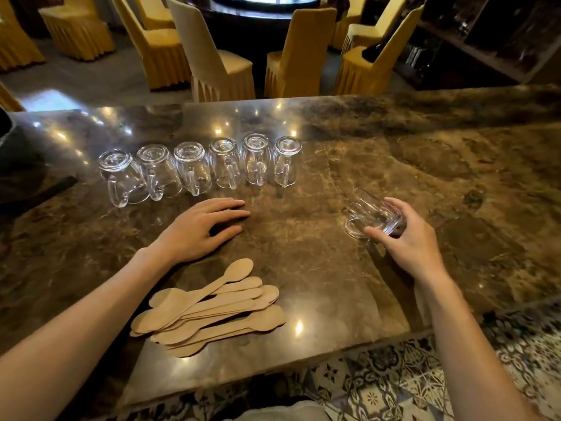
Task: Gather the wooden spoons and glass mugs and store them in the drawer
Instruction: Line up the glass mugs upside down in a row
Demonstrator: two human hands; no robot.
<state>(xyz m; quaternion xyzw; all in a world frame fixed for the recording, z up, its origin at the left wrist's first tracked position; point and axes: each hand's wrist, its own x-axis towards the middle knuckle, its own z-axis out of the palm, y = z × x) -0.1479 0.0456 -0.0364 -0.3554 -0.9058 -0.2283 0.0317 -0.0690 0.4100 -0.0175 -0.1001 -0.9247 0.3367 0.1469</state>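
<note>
As right hand [408, 241] grips a glass mug [368, 212], left hand [200, 229] touches the counter [303, 253].

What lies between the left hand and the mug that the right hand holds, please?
In the head view, only bare counter separates the left hand from the mug.
</note>
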